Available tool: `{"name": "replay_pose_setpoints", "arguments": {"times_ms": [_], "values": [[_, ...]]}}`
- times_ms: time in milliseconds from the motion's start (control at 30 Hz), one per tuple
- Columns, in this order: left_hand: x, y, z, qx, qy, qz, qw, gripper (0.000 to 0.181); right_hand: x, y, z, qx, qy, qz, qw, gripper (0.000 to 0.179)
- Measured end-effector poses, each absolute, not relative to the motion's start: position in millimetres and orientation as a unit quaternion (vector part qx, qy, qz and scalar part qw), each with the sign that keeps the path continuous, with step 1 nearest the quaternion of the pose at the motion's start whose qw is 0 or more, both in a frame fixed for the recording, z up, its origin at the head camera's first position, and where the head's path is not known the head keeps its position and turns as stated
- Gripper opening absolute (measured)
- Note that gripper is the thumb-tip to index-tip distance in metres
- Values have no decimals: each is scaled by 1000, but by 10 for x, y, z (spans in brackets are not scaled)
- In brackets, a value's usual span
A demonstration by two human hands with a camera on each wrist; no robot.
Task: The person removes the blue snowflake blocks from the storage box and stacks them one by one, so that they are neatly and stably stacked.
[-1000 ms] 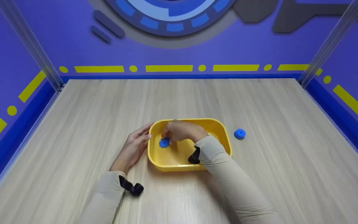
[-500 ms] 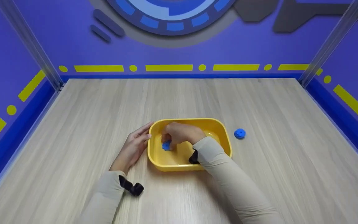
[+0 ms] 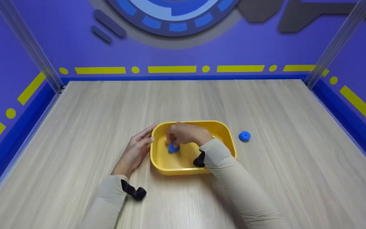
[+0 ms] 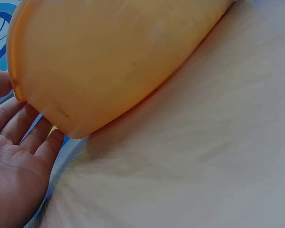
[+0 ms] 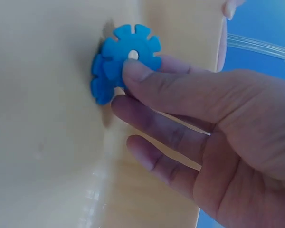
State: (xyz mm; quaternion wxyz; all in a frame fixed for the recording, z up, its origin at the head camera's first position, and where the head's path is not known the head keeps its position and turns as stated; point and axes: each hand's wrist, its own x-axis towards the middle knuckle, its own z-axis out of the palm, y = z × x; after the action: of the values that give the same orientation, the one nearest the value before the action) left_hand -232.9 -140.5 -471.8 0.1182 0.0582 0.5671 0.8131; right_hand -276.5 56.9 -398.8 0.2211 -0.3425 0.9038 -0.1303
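In the head view my right hand (image 3: 186,135) reaches down into a yellow plastic basin (image 3: 179,172). The right wrist view shows its thumb and fingers pinching a blue flower-shaped notched disc (image 5: 141,42) with a small hole in the middle. A second blue notched disc (image 5: 100,88) lies behind it, partly covered. My left hand (image 3: 137,151) rests against the basin's left side. Seen from the left wrist, its nearly straight fingers (image 4: 20,124) lie along the outer wall, with the thumb by the rim.
A small stack of blue notched discs (image 3: 244,136) lies on the wooden table (image 3: 284,178) to the right of the basin. Purple printed panels (image 3: 183,57) stand at the back and along both sides.
In the basin, the visible blue disc has shifted slightly right, closer under my right hand's fingers. My left hand has stayed at the basin's side.
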Motion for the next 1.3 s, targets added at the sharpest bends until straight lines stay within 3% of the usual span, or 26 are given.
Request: {"name": "replay_pose_setpoints", "arguments": {"times_ms": [667, 1300], "values": [[-2323, -1398, -4724, 54, 563, 816, 114, 56, -2744, 782, -3728, -376, 896, -154, 179, 11], [-2325, -1383, -4713, 43, 566, 815, 112, 56, -2689, 1247, -3536, -340, 908, -204, 137, 13]]}}
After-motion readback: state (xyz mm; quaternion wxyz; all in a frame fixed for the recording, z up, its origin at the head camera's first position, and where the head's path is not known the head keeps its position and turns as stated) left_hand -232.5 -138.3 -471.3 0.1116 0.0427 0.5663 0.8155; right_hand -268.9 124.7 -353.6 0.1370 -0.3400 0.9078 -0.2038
